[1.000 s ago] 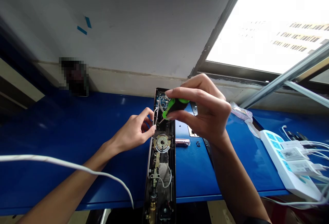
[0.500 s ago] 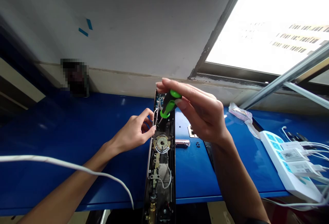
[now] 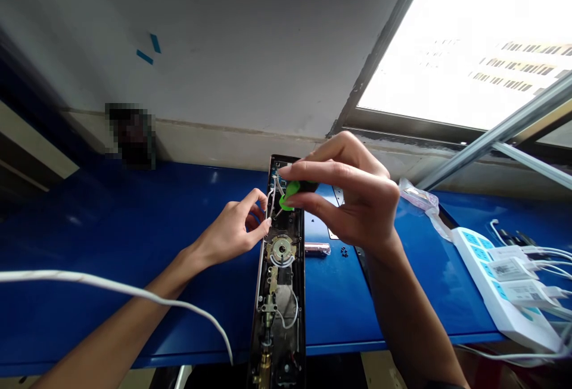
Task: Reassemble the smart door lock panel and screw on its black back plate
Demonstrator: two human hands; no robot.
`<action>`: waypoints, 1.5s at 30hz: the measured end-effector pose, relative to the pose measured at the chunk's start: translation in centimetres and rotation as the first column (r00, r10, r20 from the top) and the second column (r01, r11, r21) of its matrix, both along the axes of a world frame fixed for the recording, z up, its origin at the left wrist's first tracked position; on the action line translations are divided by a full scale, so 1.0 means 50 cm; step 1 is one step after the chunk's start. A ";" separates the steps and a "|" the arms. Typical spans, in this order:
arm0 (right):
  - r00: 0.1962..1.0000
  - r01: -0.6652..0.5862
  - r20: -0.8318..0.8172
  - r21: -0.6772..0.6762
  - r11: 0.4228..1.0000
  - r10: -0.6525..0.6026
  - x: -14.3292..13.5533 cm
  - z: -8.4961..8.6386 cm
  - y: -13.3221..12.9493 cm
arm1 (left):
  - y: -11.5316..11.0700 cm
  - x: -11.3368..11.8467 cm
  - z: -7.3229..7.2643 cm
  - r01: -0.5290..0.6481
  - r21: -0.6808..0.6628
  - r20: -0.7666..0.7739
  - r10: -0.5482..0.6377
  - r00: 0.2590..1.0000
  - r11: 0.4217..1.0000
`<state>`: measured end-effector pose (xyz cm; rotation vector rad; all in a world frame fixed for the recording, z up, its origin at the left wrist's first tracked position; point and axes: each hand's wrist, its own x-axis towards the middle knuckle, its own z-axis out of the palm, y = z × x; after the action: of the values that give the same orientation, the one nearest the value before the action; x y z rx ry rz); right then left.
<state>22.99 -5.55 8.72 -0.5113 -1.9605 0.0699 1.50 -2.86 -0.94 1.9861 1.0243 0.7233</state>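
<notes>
"What does the right hand have?"

"It holds a green and black screwdriver between the thumb and fingers; the thin rod leans down to the left, into a long black case; its tip is too small for me to see if it touches anything."

"And the left hand?"

"It is at the left edge of the case, right by a white wire; the thumb and first finger bend toward each other; I cannot tell if they pinch the wire."

"Where is the case?"

"In the middle, on the blue table; its near end goes past the front edge of the table."

"What is in it?"

"A blue board at the far end; a round metal piece just nearer than the screwdriver; a gold-coloured part at the near end."

"What else is there?"

"Just right of the case is a shiny tube; near that is a heap of tiny black bits; well to the right is a white power strip with white plugs in it; a white cord goes across in front of the left arm."
</notes>
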 end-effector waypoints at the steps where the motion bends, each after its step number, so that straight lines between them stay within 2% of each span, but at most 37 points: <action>1: 0.999 0.040 0.006 0.002 0.999 -0.040 0.000 0.000 -0.002 | 0.000 -0.001 0.000 -0.002 0.003 -0.001 0.002 1.000 1.000; 3: 0.998 0.047 0.050 -0.075 0.996 -0.043 0.001 0.001 -0.007 | -0.001 -0.002 0.000 -0.005 0.003 0.003 0.005 1.000 1.000; 6: 0.992 -0.100 0.058 -0.203 0.974 0.114 -0.001 0.004 -0.012 | 0.000 -0.002 -0.001 -0.002 -0.001 0.016 0.002 1.000 1.000; 9: 0.985 -0.168 0.003 -0.154 0.974 0.170 -0.002 0.003 -0.010 | 0.001 -0.002 -0.005 -0.017 0.002 0.021 0.017 1.000 1.000; 12: 0.991 -0.134 0.012 -0.084 0.987 0.135 -0.003 0.003 -0.006 | 0.002 -0.001 -0.009 -0.018 -0.001 0.037 0.018 0.999 1.000; 15: 0.991 -0.125 0.047 -0.078 0.989 0.129 -0.005 0.004 -0.007 | 0.002 0.001 -0.011 -0.021 0.007 0.043 0.021 0.999 1.000; 21: 0.990 -0.038 0.120 -0.252 0.967 0.070 0.003 0.006 -0.011 | 0.001 0.007 -0.009 -0.028 -0.038 0.075 0.031 0.997 0.999; 24: 0.992 -0.038 0.103 -0.292 0.956 0.071 0.011 0.006 -0.010 | -0.003 0.018 -0.019 -0.078 -0.040 0.095 0.081 0.992 0.996; 30: 0.990 -0.018 0.128 -0.318 0.948 0.062 0.014 0.008 -0.013 | -0.023 0.054 -0.058 -0.280 0.092 0.188 0.259 0.947 0.956; 34: 0.990 -0.038 0.119 -0.288 0.957 0.075 0.016 0.006 -0.014 | -0.030 0.060 -0.065 -0.327 0.089 0.192 0.306 0.932 0.941; 38: 0.997 -0.057 0.043 -0.212 0.976 0.067 0.029 0.011 -0.015 | -0.025 0.052 -0.058 -0.295 0.190 0.109 0.278 0.954 0.937; 41: 1.000 -0.003 0.012 -0.197 0.980 0.006 0.048 0.024 -0.020 | -0.024 0.049 -0.052 -0.267 0.272 -0.017 0.282 0.959 0.925; 43: 0.998 0.056 0.033 -0.219 0.974 -0.050 0.065 0.035 -0.024 | -0.026 0.050 -0.050 -0.265 0.325 -0.088 0.308 0.947 0.908; 45: 0.987 0.118 0.134 -0.244 0.963 -0.088 0.083 0.044 -0.025 | -0.029 0.052 -0.050 -0.261 0.381 -0.137 0.334 0.933 0.887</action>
<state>27.12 -6.82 10.94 -0.7997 -2.0520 0.2283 4.10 -4.31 -3.42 2.2729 1.4267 0.9464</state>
